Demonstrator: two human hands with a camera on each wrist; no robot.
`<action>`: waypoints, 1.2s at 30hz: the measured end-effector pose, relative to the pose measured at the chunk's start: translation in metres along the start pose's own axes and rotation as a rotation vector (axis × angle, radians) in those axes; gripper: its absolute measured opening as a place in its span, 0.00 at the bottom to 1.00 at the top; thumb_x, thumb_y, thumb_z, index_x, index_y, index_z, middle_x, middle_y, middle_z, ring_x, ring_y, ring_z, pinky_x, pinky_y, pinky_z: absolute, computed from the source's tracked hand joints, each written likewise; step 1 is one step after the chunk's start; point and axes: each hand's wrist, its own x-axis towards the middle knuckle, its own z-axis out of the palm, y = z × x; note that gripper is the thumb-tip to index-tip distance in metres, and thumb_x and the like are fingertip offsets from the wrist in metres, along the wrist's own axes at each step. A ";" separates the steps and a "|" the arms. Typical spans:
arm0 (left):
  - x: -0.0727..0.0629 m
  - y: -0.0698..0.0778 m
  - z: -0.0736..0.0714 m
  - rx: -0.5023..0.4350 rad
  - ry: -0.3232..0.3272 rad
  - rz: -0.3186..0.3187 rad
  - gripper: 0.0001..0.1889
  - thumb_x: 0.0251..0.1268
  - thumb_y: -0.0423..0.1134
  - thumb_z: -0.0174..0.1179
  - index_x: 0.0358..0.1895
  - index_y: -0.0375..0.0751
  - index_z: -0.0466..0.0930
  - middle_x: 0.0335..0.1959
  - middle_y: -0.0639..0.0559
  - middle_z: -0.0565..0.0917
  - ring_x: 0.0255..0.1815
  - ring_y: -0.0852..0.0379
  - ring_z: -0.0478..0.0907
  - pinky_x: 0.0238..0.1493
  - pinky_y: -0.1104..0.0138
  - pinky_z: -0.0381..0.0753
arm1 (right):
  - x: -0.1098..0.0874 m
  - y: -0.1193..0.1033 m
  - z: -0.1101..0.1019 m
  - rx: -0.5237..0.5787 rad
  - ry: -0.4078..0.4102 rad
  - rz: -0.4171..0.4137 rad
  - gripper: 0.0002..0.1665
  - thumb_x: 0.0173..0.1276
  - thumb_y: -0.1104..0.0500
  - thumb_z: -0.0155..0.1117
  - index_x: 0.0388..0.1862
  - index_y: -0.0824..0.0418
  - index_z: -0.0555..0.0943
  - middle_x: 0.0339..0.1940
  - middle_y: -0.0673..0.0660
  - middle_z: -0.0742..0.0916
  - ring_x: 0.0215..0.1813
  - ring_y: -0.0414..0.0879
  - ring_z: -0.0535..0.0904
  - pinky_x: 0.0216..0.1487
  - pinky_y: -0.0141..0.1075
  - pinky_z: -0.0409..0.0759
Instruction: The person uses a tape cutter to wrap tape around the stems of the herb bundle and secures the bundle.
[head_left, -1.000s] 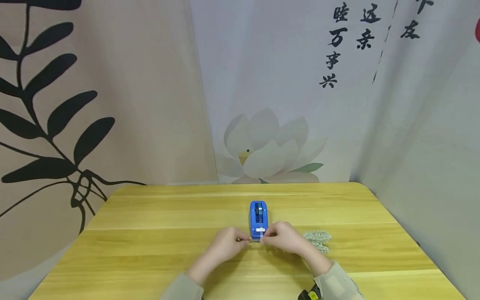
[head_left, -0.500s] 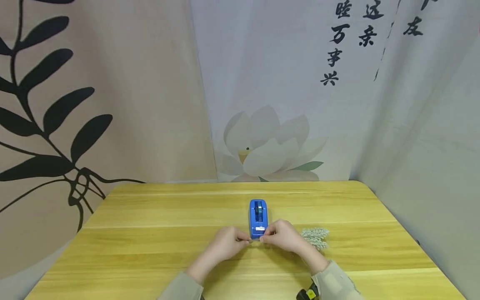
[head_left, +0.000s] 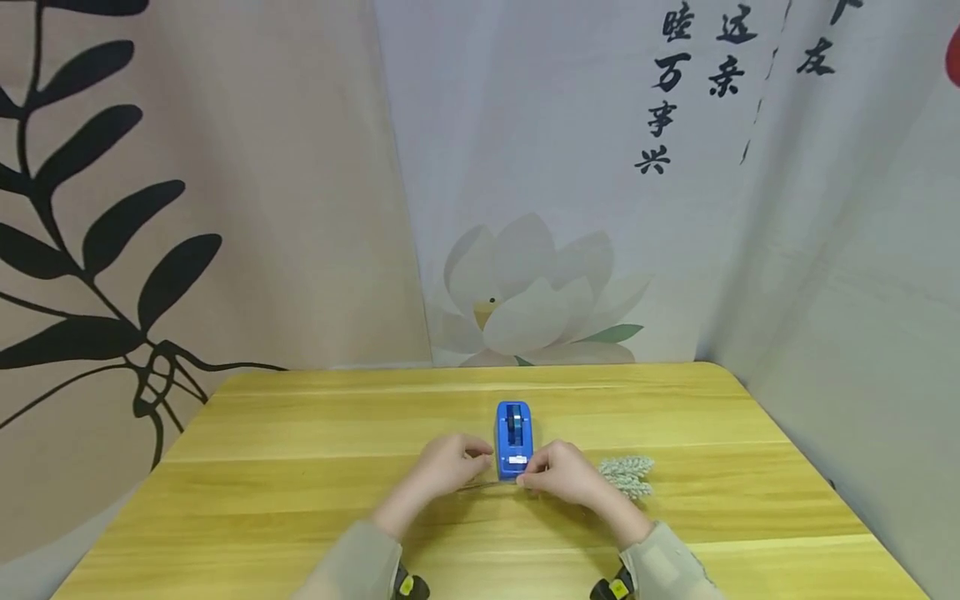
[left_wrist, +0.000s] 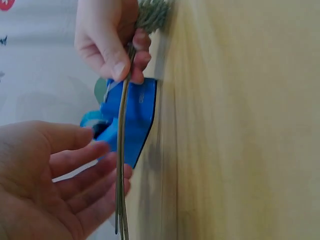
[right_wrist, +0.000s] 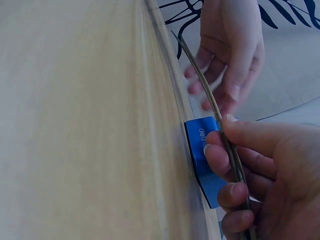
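Observation:
A thin bundle of dry brown stems (left_wrist: 121, 150) with pale green, grainy heads (head_left: 628, 477) is gripped by my right hand (head_left: 558, 472). Its thumb and curled fingers close round the stems in the right wrist view, and the heads stick out past the hand on the right. Facing it, my left hand (head_left: 450, 462) has loosely bent, parted fingers beside the free stem ends and holds nothing. A blue tape dispenser (head_left: 514, 451) stands on the table just beyond the stems, between both hands, with a tape roll at its far half.
The light wooden table (head_left: 300, 500) reaches back to a printed curtain (head_left: 337, 208) with leaf, lotus and writing designs. A black wrist device (head_left: 411, 586) shows below the left sleeve, and another (head_left: 611, 588) below the right.
My left hand has let go near the dispenser's front end and risen slightly away and to the left, its fingers loosening. The right hand keeps its hold on the stems in nearly the same place.

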 end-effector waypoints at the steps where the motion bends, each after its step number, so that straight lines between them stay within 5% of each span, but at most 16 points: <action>1: 0.003 -0.002 0.000 -0.014 0.019 -0.007 0.13 0.66 0.38 0.61 0.49 0.36 0.84 0.41 0.46 0.85 0.39 0.52 0.81 0.37 0.60 0.81 | 0.000 0.000 0.000 -0.003 0.001 0.000 0.12 0.63 0.57 0.69 0.21 0.59 0.85 0.18 0.50 0.83 0.20 0.38 0.68 0.20 0.29 0.65; 8: 0.021 -0.012 0.006 -0.211 0.064 -0.083 0.23 0.69 0.39 0.59 0.66 0.42 0.73 0.58 0.37 0.78 0.52 0.39 0.79 0.46 0.53 0.82 | -0.001 0.001 0.003 0.001 0.000 -0.001 0.12 0.63 0.57 0.69 0.21 0.59 0.85 0.17 0.50 0.83 0.20 0.39 0.67 0.20 0.29 0.65; 15: 0.030 -0.019 0.018 -0.378 0.099 -0.131 0.25 0.69 0.37 0.59 0.68 0.45 0.70 0.64 0.33 0.72 0.59 0.34 0.73 0.52 0.51 0.79 | -0.001 0.002 0.006 -0.003 -0.001 -0.017 0.13 0.63 0.56 0.69 0.20 0.59 0.84 0.17 0.50 0.83 0.20 0.38 0.67 0.20 0.28 0.64; 36: 0.036 -0.013 0.034 -0.353 0.197 -0.141 0.23 0.68 0.33 0.59 0.65 0.52 0.76 0.63 0.37 0.74 0.58 0.36 0.75 0.54 0.50 0.77 | 0.001 0.003 0.004 -0.020 0.050 -0.019 0.11 0.62 0.57 0.70 0.20 0.58 0.86 0.15 0.50 0.82 0.19 0.37 0.69 0.19 0.27 0.64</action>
